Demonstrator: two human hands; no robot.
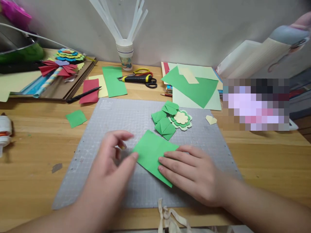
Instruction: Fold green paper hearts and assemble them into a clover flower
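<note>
Head view shows the right hand (194,171) lying flat, fingers extended, over the right side of a green sheet (152,150) on the grey cutting mat (209,142). Blurred, the left hand (105,166) is half open, thumb at the sheet's left corner; folded green pieces (165,127) lie just beyond.

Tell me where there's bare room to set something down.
Bare: the cutting mat left of the folded green pieces, beyond the left hand; its right strip between the layered flower and cream heart; the wooden table between the white bottle and small green square. Crowded: mid-mat, around the green sheet and right hand; the back, with cutter and cups.
</note>
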